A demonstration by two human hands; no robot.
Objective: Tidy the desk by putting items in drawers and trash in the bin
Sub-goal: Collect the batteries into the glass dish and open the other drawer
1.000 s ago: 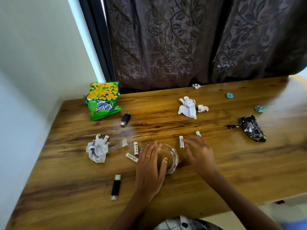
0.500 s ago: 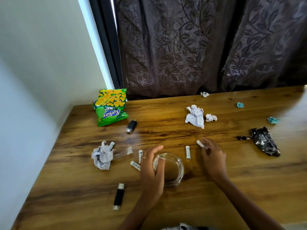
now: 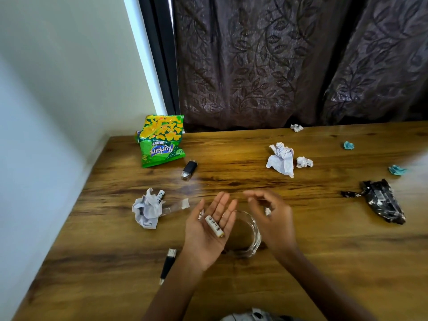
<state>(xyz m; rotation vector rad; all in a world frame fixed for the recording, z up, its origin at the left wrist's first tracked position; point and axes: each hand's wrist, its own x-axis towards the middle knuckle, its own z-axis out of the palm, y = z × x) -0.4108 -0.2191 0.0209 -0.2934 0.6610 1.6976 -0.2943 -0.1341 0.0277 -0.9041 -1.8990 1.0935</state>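
Over the near-left rim of the glass bowl (image 3: 251, 230) on the counter (image 3: 324, 262), the flat, released left hand (image 3: 208, 230) carries a loose battery (image 3: 214, 226) that could roll off if tilted, while the right hand (image 3: 272, 218), loosely curled, grasps nothing I can make out.

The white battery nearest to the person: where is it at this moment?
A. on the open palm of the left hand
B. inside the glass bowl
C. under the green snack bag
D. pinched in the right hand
A: the white battery lies across the upturned left hand, beside the glass bowl, not inside it.
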